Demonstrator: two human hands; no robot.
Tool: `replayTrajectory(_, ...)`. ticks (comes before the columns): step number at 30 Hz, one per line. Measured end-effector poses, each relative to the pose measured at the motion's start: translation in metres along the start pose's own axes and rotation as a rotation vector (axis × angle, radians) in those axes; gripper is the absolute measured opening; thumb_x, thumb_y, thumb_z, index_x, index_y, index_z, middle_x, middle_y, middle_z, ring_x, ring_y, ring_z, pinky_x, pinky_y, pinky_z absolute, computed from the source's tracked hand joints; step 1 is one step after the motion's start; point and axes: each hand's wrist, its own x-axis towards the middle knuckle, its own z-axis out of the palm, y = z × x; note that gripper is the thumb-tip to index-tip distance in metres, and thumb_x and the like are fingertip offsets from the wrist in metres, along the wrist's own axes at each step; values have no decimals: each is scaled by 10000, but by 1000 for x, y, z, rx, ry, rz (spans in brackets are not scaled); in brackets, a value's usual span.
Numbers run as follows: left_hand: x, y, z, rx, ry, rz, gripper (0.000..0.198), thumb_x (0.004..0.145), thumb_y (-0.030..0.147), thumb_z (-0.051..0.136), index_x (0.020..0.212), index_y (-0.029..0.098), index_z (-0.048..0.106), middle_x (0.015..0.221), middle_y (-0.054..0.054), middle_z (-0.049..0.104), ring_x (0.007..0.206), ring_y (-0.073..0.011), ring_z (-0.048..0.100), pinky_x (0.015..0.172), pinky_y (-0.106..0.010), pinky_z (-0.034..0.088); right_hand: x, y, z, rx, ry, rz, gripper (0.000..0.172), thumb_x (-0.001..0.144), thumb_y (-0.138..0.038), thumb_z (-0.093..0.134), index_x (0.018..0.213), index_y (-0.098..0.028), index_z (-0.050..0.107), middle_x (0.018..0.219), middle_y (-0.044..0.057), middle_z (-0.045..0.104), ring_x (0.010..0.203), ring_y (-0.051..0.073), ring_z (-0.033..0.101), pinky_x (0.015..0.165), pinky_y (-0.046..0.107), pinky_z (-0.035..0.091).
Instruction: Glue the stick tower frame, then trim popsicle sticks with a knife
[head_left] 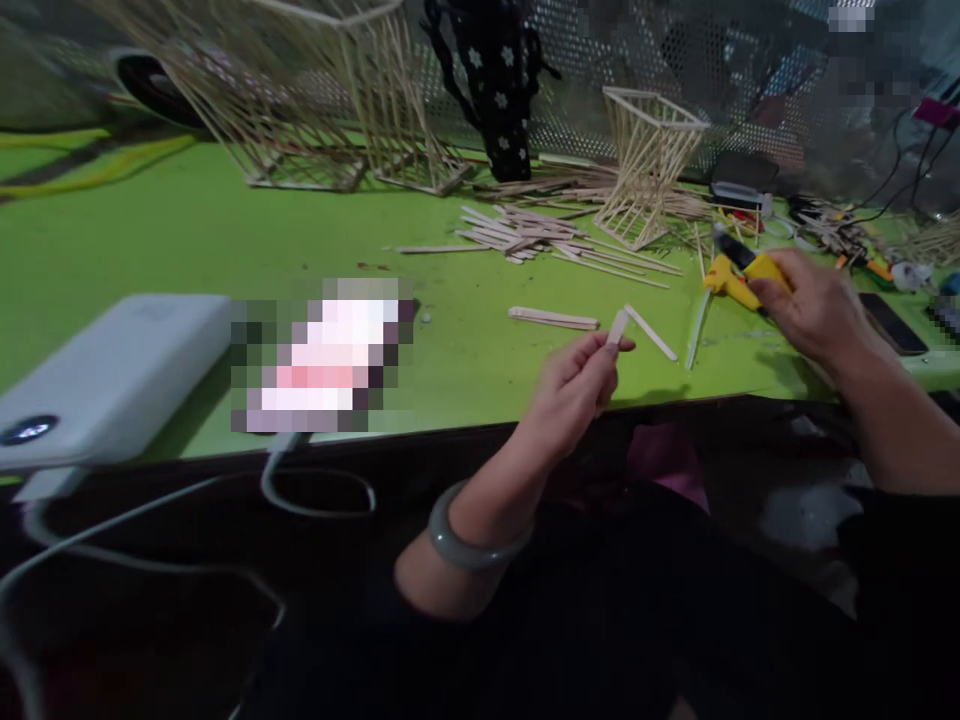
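Lattice frames [654, 170] stand built up beyond the grip, but the flat stick [618, 326] pinched between thumb and fingers of the left hand [576, 378] looks unjoined, so this piece seems barely started. Its free end projects from that pinch, long axis running forward and leaning slightly toward the right hand [819, 305], which is wrapped around a yellow tool [769, 270].

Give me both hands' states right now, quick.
Left hand: closed, pinching a flat wooden stick.
Right hand: closed around a yellow-and-black tool, apparently a glue gun.
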Motion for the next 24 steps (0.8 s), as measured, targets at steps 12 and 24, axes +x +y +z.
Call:
replayTrajectory(12, -6, 1, 13, 125, -24, 65, 182, 810, 268, 545, 658, 188, 486, 476, 68, 356, 412, -54, 284, 405, -214, 225, -34, -63, 15, 22, -120, -336, 553, 913, -590, 299, 1081, -182, 633, 894, 92, 704, 792, 201, 620, 571, 283, 314)
replayTrajectory(24, -15, -5, 14, 150, -56, -47, 171, 837, 309, 538, 886, 166, 619, 471, 76, 319, 397, -60, 254, 386, -229, 170, -22, -28, 37, 53, -188, -172, 541, 907, -589, 309, 1088, -193, 631, 929, 90, 709, 823, 218, 627, 597, 289, 359)
